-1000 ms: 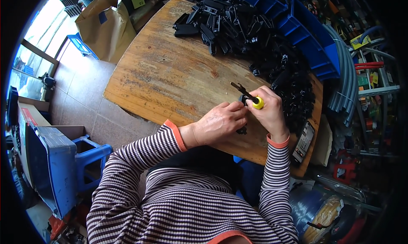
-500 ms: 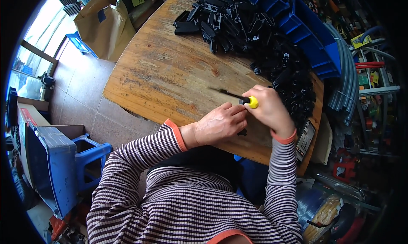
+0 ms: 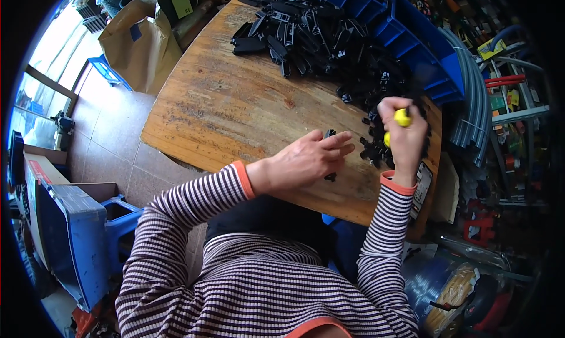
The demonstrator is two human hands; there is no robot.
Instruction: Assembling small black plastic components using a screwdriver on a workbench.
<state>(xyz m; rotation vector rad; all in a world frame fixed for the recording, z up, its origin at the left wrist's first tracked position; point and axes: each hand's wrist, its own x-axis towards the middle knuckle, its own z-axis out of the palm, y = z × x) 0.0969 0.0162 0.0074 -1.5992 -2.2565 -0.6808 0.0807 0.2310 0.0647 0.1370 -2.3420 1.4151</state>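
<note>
My left hand rests over the near part of the worn wooden table. Its thumb and fingers are closed about a small black plastic part, mostly covered by the hand. To the right, my right hand is wrapped round a screwdriver with a yellow and black handle; its shaft cannot be made out. That hand hovers over a heap of small black clips along the right side of the table. Farther back lies a large pile of long black plastic pieces.
Blue plastic bins stand at the table's back right. A brown paper bag is beyond its left edge. A blue crate and a blue stool are at the left. Bundled grey tubes hang at the right.
My right hand has moved right with the screwdriver, from beside the left hand to over the small clips. The left hand stays near its place, its fingers somewhat more spread.
</note>
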